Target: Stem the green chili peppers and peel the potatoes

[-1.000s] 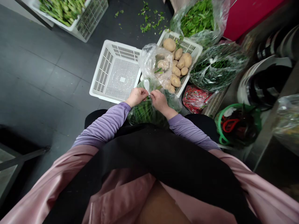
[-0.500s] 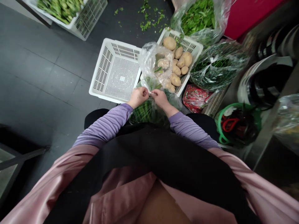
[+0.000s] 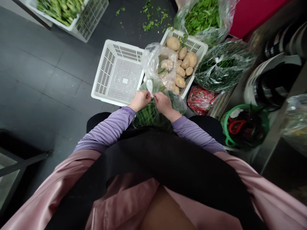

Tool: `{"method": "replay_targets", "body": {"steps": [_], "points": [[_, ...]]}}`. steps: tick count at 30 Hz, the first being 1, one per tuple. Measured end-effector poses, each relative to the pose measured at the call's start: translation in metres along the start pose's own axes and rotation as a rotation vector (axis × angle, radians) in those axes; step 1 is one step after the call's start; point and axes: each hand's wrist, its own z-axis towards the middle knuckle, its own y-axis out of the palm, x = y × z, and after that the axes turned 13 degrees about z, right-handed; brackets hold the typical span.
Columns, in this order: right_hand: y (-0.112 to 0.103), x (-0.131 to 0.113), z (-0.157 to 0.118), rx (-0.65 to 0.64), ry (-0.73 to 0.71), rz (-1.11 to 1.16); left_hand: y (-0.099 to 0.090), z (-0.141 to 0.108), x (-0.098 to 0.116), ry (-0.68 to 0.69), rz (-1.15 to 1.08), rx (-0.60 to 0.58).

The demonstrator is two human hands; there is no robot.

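Clear plastic bag of green vegetables (image 3: 146, 117), pinched at the neck by left hand (image 3: 141, 100) and right hand (image 3: 163, 103)
Sitting between the knees (image 3: 98, 120), just short of a white crate (image 3: 125, 81) and a crate of potatoes (image 3: 199, 48). Held fingertip-style by 2 bare hands, nearly touching each other; too small to make out any knot. Also spotting a bag of red chillies (image 3: 200, 99) near the right knee.

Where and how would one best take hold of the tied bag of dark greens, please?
I'd pinch the tied bag by its whitish gathered neck, probably with the right hand, the nearer one, coming from above: the neck faces up amid plastic that bulges around it.
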Motion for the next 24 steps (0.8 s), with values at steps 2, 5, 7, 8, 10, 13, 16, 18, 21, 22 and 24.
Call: {"method": "replay_targets", "body": {"steps": [2, 5, 7, 8, 10, 13, 16, 18, 21, 22, 24], "points": [[0.001, -0.001, -0.002, -0.03, -0.002, -0.012, 0.004, 0.0, 0.001, 0.025, 0.06, -0.015], [0.003, 0.0, 0.001, -0.015, 0.04, 0.047, 0.006, 0.0, 0.002, -0.001, 0.057, 0.022], [0.004, 0.002, 0.006, 0.021, 0.135, 0.178, 0.003, 0.0, 0.003, -0.044, 0.018, 0.093], [0.004, 0.003, 0.009, 0.033, 0.201, 0.271, 0.001, 0.001, 0.004, -0.08, -0.015, 0.127], [0.004, 0.004, 0.013, 0.038, 0.319, 0.444, -0.003, 0.002, 0.005, -0.171, -0.111, 0.129], [0.004, 0.004, 0.014, 0.051, 0.353, 0.492, -0.005, 0.003, 0.004, -0.236, -0.181, 0.008], [0.003, 0.003, 0.01, 0.049, 0.234, 0.28, -0.002, 0.002, 0.002, -0.109, 0.004, -0.009], [0.002, 0.003, 0.006, 0.02, 0.124, 0.124, -0.001, 0.0, 0.001, -0.022, 0.161, 0.008], [0.001, 0.004, 0.002, -0.026, 0.051, 0.0, -0.004, -0.001, 0.0, 0.055, 0.276, -0.11], [0.0, 0.005, 0.002, -0.033, 0.054, -0.007, -0.006, -0.001, -0.001, 0.08, 0.266, -0.143], [0.0, 0.007, 0.004, -0.025, 0.078, 0.048, -0.01, 0.001, -0.001, 0.095, 0.16, -0.1]]}}
